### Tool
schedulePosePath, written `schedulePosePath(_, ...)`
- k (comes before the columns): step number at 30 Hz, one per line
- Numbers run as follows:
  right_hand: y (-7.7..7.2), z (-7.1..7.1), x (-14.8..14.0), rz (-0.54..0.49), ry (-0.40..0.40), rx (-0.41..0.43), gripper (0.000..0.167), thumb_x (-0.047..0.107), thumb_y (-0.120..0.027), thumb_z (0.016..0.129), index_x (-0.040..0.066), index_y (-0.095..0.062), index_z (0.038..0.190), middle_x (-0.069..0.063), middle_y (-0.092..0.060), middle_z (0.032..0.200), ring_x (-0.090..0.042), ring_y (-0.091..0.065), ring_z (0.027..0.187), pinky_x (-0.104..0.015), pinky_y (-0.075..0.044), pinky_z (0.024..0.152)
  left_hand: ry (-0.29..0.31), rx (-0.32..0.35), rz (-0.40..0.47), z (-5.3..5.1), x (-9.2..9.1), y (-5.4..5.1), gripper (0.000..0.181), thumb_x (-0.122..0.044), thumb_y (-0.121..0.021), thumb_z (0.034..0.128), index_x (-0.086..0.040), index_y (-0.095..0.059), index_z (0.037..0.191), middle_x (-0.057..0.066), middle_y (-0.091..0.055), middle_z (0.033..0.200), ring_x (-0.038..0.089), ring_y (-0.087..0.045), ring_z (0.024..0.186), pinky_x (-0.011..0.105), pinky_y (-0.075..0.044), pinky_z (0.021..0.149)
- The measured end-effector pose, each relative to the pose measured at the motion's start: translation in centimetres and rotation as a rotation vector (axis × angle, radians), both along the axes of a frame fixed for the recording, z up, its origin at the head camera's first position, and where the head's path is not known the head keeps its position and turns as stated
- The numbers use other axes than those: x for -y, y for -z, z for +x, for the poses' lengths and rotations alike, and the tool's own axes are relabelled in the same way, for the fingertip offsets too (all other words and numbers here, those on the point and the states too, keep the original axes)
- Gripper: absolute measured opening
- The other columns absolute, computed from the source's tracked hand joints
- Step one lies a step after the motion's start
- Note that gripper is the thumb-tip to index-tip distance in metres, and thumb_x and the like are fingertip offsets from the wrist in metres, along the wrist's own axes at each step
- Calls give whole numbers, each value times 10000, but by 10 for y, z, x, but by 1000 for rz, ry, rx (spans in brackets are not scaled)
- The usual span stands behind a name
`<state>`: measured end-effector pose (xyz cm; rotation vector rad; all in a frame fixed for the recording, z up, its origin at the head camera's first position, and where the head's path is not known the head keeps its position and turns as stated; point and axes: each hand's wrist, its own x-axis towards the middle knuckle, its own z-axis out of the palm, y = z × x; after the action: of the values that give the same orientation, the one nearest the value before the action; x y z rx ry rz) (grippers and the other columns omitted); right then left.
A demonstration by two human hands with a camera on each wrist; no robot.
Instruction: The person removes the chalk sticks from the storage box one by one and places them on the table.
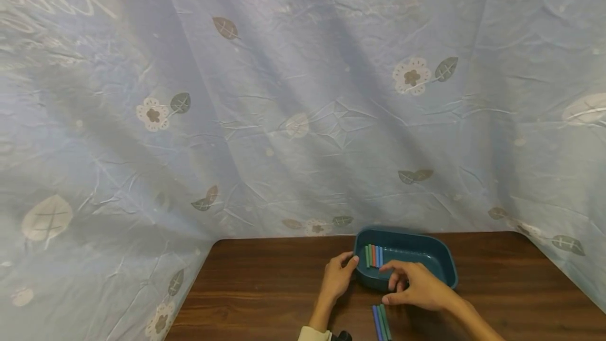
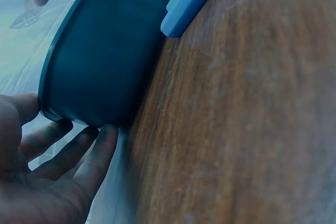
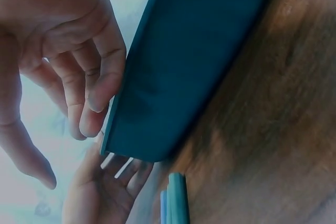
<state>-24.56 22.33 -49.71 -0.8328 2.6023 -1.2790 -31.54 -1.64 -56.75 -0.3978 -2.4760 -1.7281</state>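
Note:
A dark teal plastic basin (image 1: 447,272) stands at the back of the table. My left hand (image 1: 337,278) holds its left end, thumb at the rim and fingers against the outer wall, as the left wrist view shows. Several short coloured sticks (image 1: 374,257), green, orange-red and blue, lie side by side inside the basin's left end. My right hand (image 1: 418,286) hovers over the near rim with fingers loosely bent, thumb apart and nothing between them. Below it on the table lie a blue stick (image 1: 377,322) and green sticks (image 1: 385,322) in a row.
The brown wooden table (image 1: 265,288) has rounded far corners. A pale blue curtain (image 1: 303,172) printed with leaves and flowers hangs close behind the basin and along the sides.

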Motion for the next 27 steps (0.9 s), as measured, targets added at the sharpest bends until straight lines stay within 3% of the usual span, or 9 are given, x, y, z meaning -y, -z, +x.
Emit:
schedulePosePath(8, -3, -12, -2, 31, 71, -78, 634, 364, -841, 938, -14, -615, 1393, 84, -707, 919, -26, -644, 775, -245, -561, 724, -7, 4, 2, 1, 0, -1, 377, -308, -664, 1067, -35, -755, 1310, 142, -774, 1291, 358, -691, 1270, 558, -539, 1082)
schedulePosePath(27, 9, -43, -12, -7, 148, -14, 693, 315, -839, 944, -47, -549, 1459, 13, -729, 946, -69, -670, 784, -264, -566, 682, -5, 2, -5, 1, 0, -2, 374, -303, -664, 1068, -31, -754, 1308, 149, -773, 1290, 344, -697, 1257, 547, -546, 1074)
